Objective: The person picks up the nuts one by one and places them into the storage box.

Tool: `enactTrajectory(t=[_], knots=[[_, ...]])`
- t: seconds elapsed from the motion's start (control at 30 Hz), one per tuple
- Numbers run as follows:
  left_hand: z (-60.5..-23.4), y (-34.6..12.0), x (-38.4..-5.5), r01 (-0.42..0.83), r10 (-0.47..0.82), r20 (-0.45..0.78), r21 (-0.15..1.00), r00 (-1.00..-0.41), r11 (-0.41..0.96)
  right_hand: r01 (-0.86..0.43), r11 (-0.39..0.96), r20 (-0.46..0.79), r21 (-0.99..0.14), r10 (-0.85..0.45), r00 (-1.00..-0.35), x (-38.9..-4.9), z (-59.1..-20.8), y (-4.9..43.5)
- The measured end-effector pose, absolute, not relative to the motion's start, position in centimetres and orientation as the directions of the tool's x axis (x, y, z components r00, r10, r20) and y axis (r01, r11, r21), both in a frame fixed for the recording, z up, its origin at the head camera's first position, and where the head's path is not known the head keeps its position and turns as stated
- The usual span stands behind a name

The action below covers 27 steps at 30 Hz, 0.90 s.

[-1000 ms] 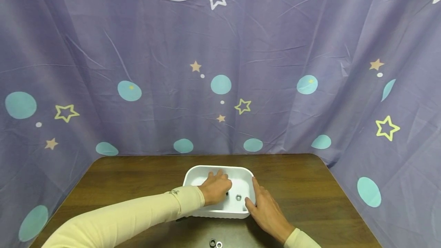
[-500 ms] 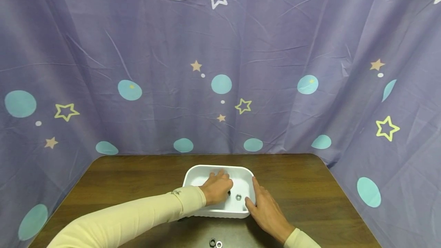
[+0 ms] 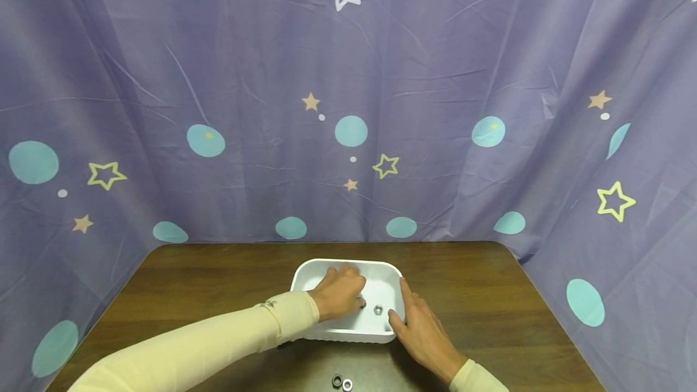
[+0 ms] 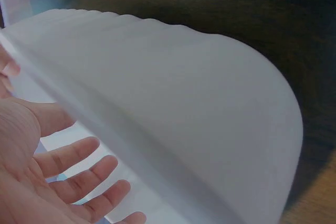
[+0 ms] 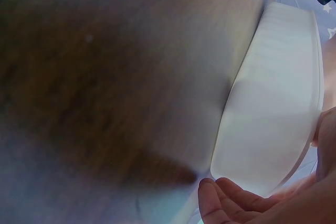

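Note:
A white plastic bin (image 3: 348,336) stands on the table. My left hand (image 3: 339,292) reaches down inside it, and in the left wrist view its fingers (image 4: 86,188) are loosely bent and spread, with nothing between them. A small dark nut (image 3: 363,304) shows beside that hand's thumb side, partly hidden. Farther right on the bin floor lies a silver hex nut (image 3: 378,310). My right hand (image 3: 422,328) holds the bin's right end, thumb over the rim and fingers along the outer wall. The left part of the bin floor is hidden behind my left hand and sleeve.
On the brown wooden table (image 3: 479,295), a dark nut (image 3: 337,381) and a silver nut (image 3: 347,385) lie close together at the front edge of view. A dark object (image 3: 283,345) peeks from under the left sleeve. A purple curtain (image 3: 261,156) hangs behind the table.
My left hand makes small shifts inside the bin, and more of the dark nut beside it shows or hides. The right hand keeps its hold on the bin's end.

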State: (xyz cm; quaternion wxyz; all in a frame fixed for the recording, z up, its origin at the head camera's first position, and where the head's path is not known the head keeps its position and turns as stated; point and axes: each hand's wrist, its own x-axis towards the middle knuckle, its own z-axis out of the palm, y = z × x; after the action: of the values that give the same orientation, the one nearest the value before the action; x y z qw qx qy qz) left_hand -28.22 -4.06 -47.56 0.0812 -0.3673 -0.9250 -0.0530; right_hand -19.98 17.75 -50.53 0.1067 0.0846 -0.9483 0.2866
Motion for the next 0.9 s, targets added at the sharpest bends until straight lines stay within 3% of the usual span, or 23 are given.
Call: enactTrajectory(t=[0.3, 0.5, 0.9], knots=[[-50.0, -6.2, -29.2, 0.716, 0.663, 0.353, 0.029, -0.66, 0.697, -0.233, 0.813, 0.259, -0.533, -0.105, -0.96, -20.0, -50.6, 17.8], [-47.3, -7.3, -26.5, 0.699, 0.645, 0.343, 0.051, -0.683, 0.713, -0.234, 0.809, 0.259, -0.539, -0.105, -0.96, -19.8, -50.5, 17.6], [-46.9, -9.3, -24.9, 0.669, 0.618, 0.334, 0.052, -0.711, 0.741, -0.219, 0.819, 0.249, -0.531, -0.097, -0.964, -19.8, -50.6, 17.5]])
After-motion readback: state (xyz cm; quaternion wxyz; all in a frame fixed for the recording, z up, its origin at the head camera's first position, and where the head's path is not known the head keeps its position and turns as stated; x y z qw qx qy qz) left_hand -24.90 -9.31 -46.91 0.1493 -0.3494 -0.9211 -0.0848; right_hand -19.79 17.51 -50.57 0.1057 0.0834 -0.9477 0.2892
